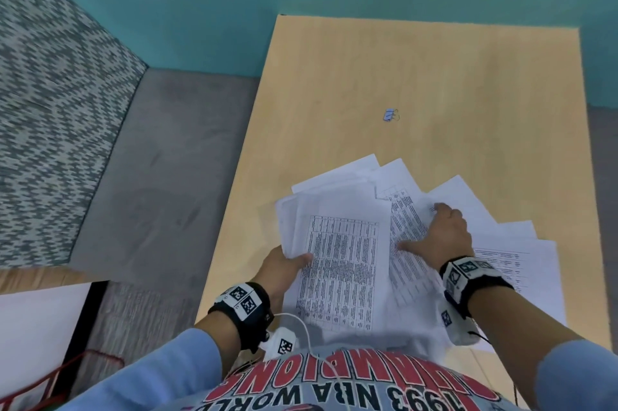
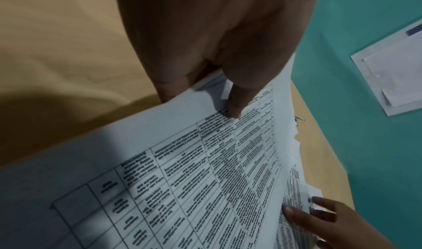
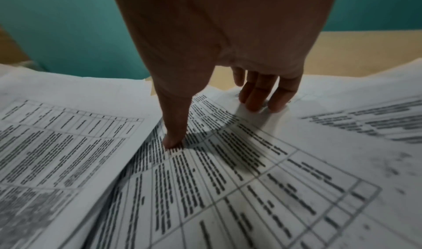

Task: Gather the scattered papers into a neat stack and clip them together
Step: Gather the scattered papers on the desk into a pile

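White printed papers [image 1: 337, 263] fanned, overlapping, on the table's near end; blue binder clip [image 1: 390, 115] well apart beyond.

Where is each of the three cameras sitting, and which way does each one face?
Head: looks down from above at the light wooden table, printed white papers, small blue binder clip; both forearms and the shirt show.
Left wrist: looks along the left hand, which grips a sheaf of papers.
Right wrist: looks along the right hand, whose fingertips press on the papers.
Shared: left wrist and head views both show the right hand.
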`<state>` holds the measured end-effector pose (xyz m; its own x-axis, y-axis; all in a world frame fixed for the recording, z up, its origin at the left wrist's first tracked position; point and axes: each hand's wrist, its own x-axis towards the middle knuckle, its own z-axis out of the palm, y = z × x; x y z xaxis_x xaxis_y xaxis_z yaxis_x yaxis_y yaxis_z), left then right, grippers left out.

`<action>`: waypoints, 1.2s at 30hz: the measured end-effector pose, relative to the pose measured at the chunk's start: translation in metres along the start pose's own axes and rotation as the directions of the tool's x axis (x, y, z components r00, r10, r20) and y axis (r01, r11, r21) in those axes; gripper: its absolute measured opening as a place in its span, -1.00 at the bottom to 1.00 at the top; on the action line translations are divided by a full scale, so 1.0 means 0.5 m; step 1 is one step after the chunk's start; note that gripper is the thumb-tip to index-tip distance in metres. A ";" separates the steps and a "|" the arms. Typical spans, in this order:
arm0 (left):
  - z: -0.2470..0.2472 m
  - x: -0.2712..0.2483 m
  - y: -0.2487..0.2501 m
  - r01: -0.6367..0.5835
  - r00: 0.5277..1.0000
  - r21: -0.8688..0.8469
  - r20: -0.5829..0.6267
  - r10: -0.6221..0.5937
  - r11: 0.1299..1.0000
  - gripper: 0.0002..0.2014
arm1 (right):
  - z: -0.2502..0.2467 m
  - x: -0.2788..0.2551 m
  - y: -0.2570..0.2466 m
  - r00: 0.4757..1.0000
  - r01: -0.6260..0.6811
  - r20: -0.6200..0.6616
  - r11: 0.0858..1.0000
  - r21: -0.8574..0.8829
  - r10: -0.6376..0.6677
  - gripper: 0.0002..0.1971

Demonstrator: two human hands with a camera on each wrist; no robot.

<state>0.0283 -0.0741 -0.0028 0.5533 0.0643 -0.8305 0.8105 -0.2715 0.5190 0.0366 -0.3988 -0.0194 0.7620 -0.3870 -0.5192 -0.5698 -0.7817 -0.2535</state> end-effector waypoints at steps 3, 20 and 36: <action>0.006 -0.001 0.008 -0.008 0.999 0.062 0.047 0.005 0.998 -0.51 | 0.003 -0.002 -0.010 1.000 0.006 0.014 0.996 -0.089 -0.005 0.18; 0.002 0.014 -0.001 -0.049 0.997 0.104 -0.058 0.055 0.993 -0.73 | 0.068 -0.035 -0.054 0.989 0.086 0.101 0.983 0.162 -0.103 -0.51; -0.003 0.003 -0.004 -0.073 0.997 -0.088 0.006 0.074 0.993 -0.48 | 0.026 -0.117 -0.060 0.953 -0.075 0.267 0.749 0.659 -0.140 -0.77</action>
<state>0.0277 -0.0718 -0.0048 0.6104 0.0384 -0.7912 0.7818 -0.1902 0.5938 0.0049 -0.3464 0.0080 0.7240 -0.1285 -0.6777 -0.6862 -0.2345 -0.6886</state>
